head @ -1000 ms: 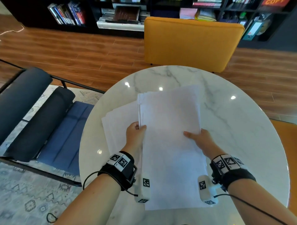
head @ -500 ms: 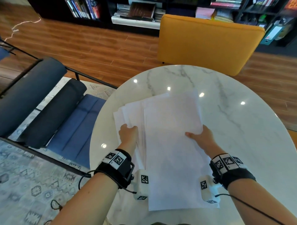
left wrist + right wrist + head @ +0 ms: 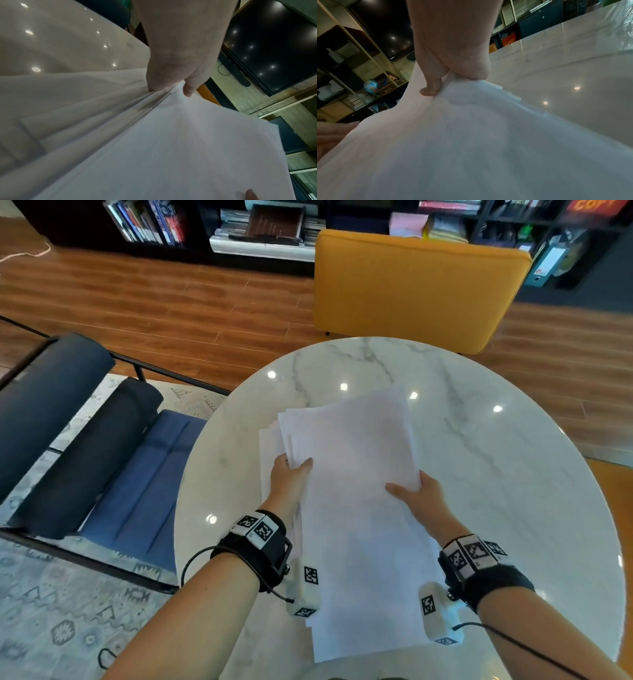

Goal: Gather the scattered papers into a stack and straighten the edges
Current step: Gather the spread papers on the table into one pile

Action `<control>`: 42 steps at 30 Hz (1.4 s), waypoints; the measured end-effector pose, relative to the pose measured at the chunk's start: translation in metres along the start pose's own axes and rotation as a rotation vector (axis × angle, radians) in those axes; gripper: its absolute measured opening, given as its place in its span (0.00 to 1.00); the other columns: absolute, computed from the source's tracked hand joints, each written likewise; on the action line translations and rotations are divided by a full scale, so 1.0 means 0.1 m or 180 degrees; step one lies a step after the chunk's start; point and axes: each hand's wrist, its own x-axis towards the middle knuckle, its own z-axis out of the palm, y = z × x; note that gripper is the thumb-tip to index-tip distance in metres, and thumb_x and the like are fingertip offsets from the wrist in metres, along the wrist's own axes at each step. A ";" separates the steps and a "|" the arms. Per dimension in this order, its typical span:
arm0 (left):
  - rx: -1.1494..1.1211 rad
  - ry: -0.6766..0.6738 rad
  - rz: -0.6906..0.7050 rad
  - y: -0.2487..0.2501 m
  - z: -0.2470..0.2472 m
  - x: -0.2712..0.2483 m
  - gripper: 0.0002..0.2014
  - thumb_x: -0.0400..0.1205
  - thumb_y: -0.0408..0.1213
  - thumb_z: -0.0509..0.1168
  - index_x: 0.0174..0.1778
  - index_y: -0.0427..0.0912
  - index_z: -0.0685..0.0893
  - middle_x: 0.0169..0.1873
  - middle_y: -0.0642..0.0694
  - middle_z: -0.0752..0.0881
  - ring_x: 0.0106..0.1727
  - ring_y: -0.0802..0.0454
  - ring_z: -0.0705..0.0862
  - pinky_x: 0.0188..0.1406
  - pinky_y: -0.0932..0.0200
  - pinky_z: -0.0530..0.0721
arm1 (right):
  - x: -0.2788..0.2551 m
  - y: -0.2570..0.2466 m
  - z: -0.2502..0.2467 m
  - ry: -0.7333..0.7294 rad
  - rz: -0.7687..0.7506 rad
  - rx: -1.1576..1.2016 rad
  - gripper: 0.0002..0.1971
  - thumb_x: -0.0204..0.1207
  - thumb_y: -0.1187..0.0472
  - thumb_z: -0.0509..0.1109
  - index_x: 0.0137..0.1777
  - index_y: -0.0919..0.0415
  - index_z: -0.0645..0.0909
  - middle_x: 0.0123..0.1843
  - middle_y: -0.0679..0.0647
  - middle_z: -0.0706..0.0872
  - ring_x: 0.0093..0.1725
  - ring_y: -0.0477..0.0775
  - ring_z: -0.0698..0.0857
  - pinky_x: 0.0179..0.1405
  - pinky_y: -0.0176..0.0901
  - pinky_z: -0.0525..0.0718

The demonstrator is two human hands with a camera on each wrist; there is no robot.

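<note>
papers (image 3: 352,474) | white, blank | left edges fanned, uneven

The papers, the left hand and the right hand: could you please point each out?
papers (image 3: 356,494), head view, top sheet's middle.
left hand (image 3: 286,482), head view, back of hand.
right hand (image 3: 423,499), head view, back of hand.

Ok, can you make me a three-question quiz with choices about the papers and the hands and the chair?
1. Where does the pile of white paper sheets lie?
A floor
B round white marble table
C chair

2. What colour is the padded chair behind the table?
A yellow
B red
C green

3. What is the left hand doing?
A hanging free
B gripping the papers' left edge
C holding a book

Answers:
1 B, the sheets rest on the marble top.
2 A, its back is mustard yellow.
3 B, its thumb lies on top and its fingers go underneath; the right hand grips the other edge.
</note>
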 end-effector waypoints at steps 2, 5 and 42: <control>-0.0032 -0.0023 0.0128 0.00 0.06 -0.02 0.20 0.76 0.35 0.68 0.65 0.37 0.76 0.58 0.42 0.85 0.54 0.46 0.86 0.51 0.54 0.84 | 0.00 0.02 0.01 0.0194 -0.0081 -0.0140 0.26 0.66 0.58 0.80 0.61 0.69 0.79 0.62 0.58 0.79 0.56 0.61 0.84 0.55 0.52 0.83; -0.0211 -0.0052 0.0404 0.03 0.12 -0.07 0.15 0.77 0.27 0.65 0.58 0.42 0.74 0.49 0.46 0.85 0.46 0.51 0.84 0.41 0.62 0.82 | -0.03 0.06 -0.04 0.0405 -0.0183 -0.0016 0.30 0.67 0.59 0.79 0.67 0.69 0.75 0.64 0.53 0.68 0.57 0.55 0.78 0.55 0.44 0.78; -0.0198 0.1275 -0.0389 -0.08 -0.33 0.09 0.26 0.78 0.29 0.58 0.75 0.42 0.72 0.73 0.39 0.73 0.70 0.38 0.77 0.65 0.48 0.78 | -0.11 0.17 -0.44 -0.0002 0.0287 0.0194 0.24 0.69 0.65 0.78 0.64 0.70 0.79 0.55 0.63 0.86 0.51 0.59 0.83 0.52 0.49 0.79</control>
